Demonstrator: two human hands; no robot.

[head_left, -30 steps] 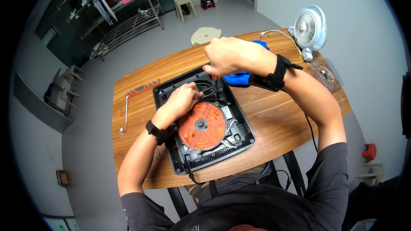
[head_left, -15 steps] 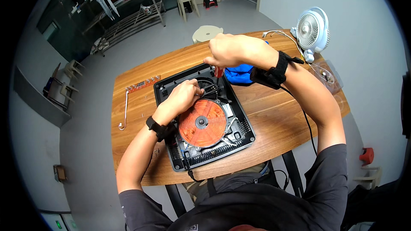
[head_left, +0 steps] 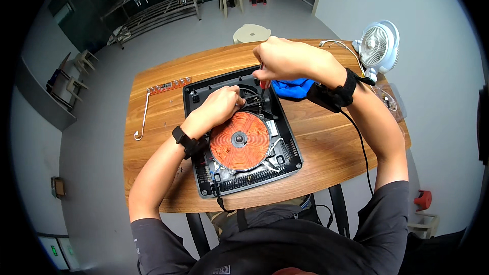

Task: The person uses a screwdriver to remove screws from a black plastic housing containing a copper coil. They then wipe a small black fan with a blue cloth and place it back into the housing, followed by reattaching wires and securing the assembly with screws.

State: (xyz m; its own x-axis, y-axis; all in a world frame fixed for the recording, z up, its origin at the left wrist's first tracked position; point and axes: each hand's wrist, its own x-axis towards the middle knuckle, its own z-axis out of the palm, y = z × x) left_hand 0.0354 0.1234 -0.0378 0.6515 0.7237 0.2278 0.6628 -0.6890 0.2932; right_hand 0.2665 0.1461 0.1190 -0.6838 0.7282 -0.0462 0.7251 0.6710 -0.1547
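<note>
An opened black induction cooker base (head_left: 289, 137) lies on the wooden table (head_left: 326, 153), with a large copper-coloured coil (head_left: 239, 147) in its middle. My right hand (head_left: 277, 61) is closed round an upright red-handled screwdriver (head_left: 264, 84), above the black fan housing (head_left: 249, 92) at the back of the base. My left hand (head_left: 220, 103) rests just behind the coil, its curled fingers gripping the fan housing beside the screwdriver. The screwdriver's tip is too small to make out. A blue cloth (head_left: 293, 89) lies right of the base, partly under my right forearm.
An orange circuit board (head_left: 168, 85) with a white cable lies at the back left, small screws beside it. A white fan (head_left: 377, 46), loose cables and a clear plastic container (head_left: 395, 103) sit at the right. A pale stool (head_left: 251, 31) stands beyond the table.
My right hand has shifted slightly rightward in the picture, still on the screwdriver. My left hand stays on the fan housing. The view has shifted a little.
</note>
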